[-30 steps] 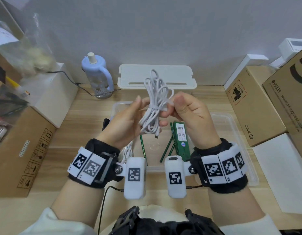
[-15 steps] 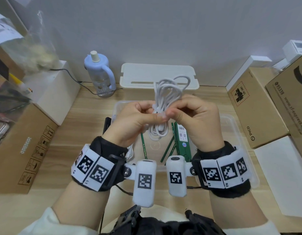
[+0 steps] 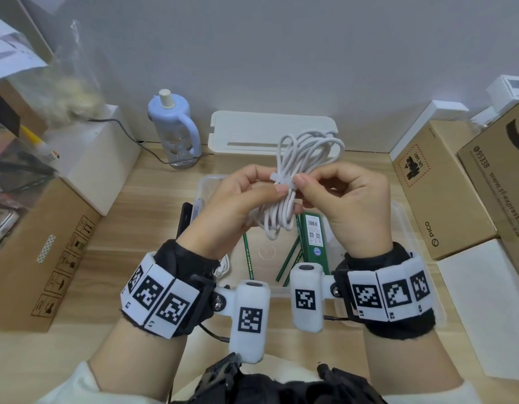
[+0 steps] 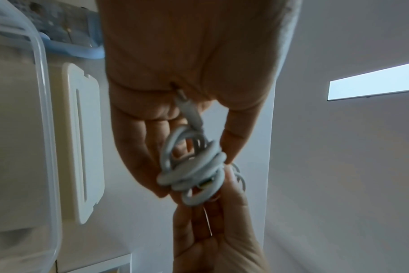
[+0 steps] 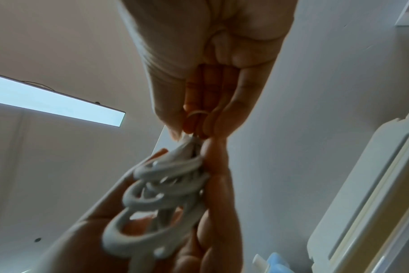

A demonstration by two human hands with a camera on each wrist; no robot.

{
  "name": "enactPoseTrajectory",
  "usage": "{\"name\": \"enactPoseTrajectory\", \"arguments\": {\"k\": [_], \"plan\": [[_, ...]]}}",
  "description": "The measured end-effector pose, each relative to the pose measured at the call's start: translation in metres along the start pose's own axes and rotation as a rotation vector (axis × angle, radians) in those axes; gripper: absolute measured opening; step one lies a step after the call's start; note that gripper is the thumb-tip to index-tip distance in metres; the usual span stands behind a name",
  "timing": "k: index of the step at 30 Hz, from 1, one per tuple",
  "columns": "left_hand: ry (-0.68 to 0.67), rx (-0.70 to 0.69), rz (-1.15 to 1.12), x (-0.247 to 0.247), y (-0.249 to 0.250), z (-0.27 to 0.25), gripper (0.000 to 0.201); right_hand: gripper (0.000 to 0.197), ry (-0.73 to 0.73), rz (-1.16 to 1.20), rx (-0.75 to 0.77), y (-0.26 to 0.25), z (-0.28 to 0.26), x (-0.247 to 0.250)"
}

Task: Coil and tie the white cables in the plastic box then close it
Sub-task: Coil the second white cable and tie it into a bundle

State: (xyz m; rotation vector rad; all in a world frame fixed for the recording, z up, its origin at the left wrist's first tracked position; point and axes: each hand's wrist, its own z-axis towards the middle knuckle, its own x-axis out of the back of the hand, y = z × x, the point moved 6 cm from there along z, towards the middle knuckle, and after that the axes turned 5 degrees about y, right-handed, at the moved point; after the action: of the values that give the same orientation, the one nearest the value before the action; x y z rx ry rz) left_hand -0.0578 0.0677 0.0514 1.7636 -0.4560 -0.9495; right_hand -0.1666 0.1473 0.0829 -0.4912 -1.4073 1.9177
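We were at the tying step: the coiled white cable (image 3: 293, 182) was bunched at its waist and a white tie strap (image 3: 281, 179) already crossed that waist. Our left hand (image 3: 237, 211) pinched the bundle at the strap between thumb and fingers, with its other fingers curled behind the loops. Our right hand (image 3: 345, 205) pinched the other side of the same spot with thumb and forefinger (the left wrist view confirmed both sets of fingertips meeting on the coil). The bundle was held up in the air between the two hands, above the clear plastic box (image 3: 403, 217), which lay open on the table with green pencils (image 3: 248, 258) inside. Its white lid (image 3: 269, 132) rested further back by the wall. Next, we judged, the strap needed cinching and fastening, without letting the loops spring loose, before the coil went down into the box.
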Motion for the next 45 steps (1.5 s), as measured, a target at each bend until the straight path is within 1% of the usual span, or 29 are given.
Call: {"name": "enactPoseTrajectory", "arguments": {"k": [5, 8, 10, 15, 18, 22, 25, 27, 29, 30, 32, 35, 36, 37, 39, 41, 42, 44, 45], "plan": [[0.078, -0.030, 0.062, 0.005, -0.001, 0.002, 0.023, 0.013, 0.003, -0.071, -0.002, 0.000, 0.000, 0.001], [0.150, -0.049, 0.084, 0.010, -0.004, 0.004, 0.023, 0.011, 0.004, -0.086, -0.016, 0.002, 0.000, 0.001], [0.174, -0.059, 0.105, 0.012, -0.005, 0.003, 0.022, 0.011, -0.008, -0.099, -0.016, 0.002, 0.000, 0.001], [0.166, -0.080, 0.171, 0.012, -0.003, 0.000, 0.018, 0.013, -0.112, -0.131, -0.010, 0.001, 0.001, 0.000], [0.156, -0.090, 0.172, 0.010, -0.002, -0.002, 0.020, 0.017, -0.161, -0.115, -0.028, 0.003, 0.003, -0.001], [0.154, -0.103, 0.167, 0.007, -0.001, -0.003, 0.027, 0.014, -0.135, -0.051, -0.083, 0.006, 0.003, 0.001], [0.145, -0.110, 0.174, 0.004, 0.001, -0.002, 0.033, 0.011, -0.069, 0.060, -0.110, 0.008, 0.002, 0.003], [0.141, -0.113, 0.194, 0.003, 0.004, -0.002, 0.030, 0.013, -0.048, 0.109, -0.081, 0.008, 0.001, 0.004], [0.156, -0.119, 0.217, 0.005, 0.009, -0.001, 0.024, 0.021, -0.080, 0.116, -0.054, 0.009, -0.001, 0.001], [0.169, -0.125, 0.228, 0.007, 0.011, -0.001, 0.022, 0.025, -0.100, 0.099, -0.047, 0.010, -0.002, 0.000], [0.189, -0.131, 0.252, 0.010, 0.013, 0.000, 0.020, 0.025, -0.098, 0.027, -0.014, 0.009, -0.003, 0.000], [0.196, -0.129, 0.271, 0.009, 0.011, 0.001, 0.016, 0.017, -0.024, -0.127, 0.163, -0.001, -0.002, -0.002], [0.195, -0.129, 0.274, 0.009, 0.009, 0.002, 0.015, 0.016, -0.003, -0.152, 0.201, -0.002, -0.002, -0.003], [0.197, -0.125, 0.270, 0.009, 0.008, 0.002, 0.014, 0.016, 0.011, -0.149, 0.200, -0.001, -0.002, -0.004], [0.209, -0.101, 0.233, 0.010, 0.004, 0.003, 0.013, 0.017, 0.022, -0.103, 0.133, 0.006, 0.001, -0.004], [0.229, -0.084, 0.190, 0.012, 0.001, 0.005, 0.018, 0.018, 0.026, -0.082, 0.064, 0.013, 0.002, -0.006], [0.242, -0.082, 0.176, 0.013, -0.001, 0.006, 0.022, 0.018, 0.025, -0.077, 0.054, 0.015, 0.002, -0.007], [0.285, -0.100, 0.147, 0.017, -0.002, 0.009, 0.027, 0.027, 0.041, -0.061, 0.036, 0.015, 0.002, -0.009], [0.318, -0.116, 0.129, 0.020, -0.001, 0.009, 0.026, 0.035, 0.059, -0.017, -0.006, 0.016, 0.001, -0.008]]}}
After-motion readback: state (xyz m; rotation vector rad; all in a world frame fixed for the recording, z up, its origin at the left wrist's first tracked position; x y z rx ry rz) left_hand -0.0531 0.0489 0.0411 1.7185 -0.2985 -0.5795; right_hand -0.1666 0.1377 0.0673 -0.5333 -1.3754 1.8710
